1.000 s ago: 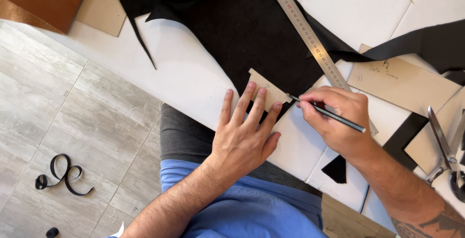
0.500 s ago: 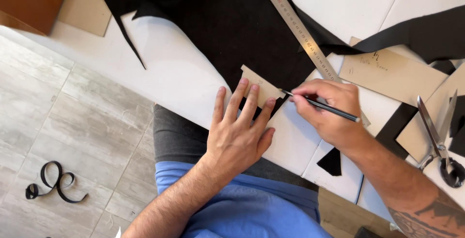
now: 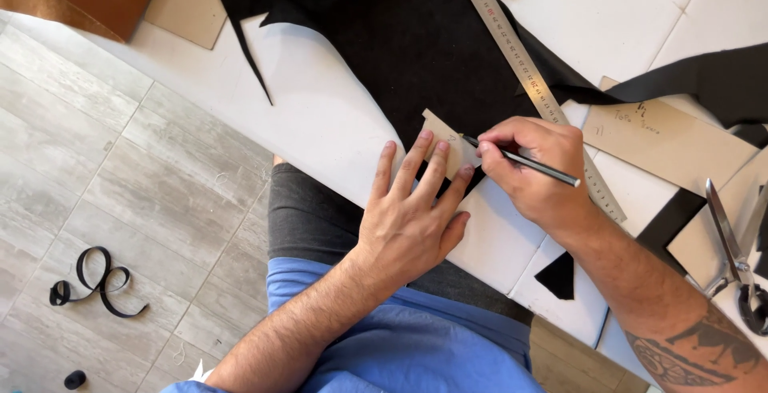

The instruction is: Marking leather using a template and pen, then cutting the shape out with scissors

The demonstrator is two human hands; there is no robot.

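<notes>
A white table (image 3: pixel 320 129) fills the upper right, its edge running on a slant from upper left to lower right; its top shows thin seams between panels, and daylight falls evenly across it with soft shadows. Below lies a floor (image 3: pixel 120 177) of pale grey wood-grain tiles with light joints; a curled black strip (image 3: pixel 96 281) and a small dark lump (image 3: pixel 74 379) rest on it at lower left.
</notes>
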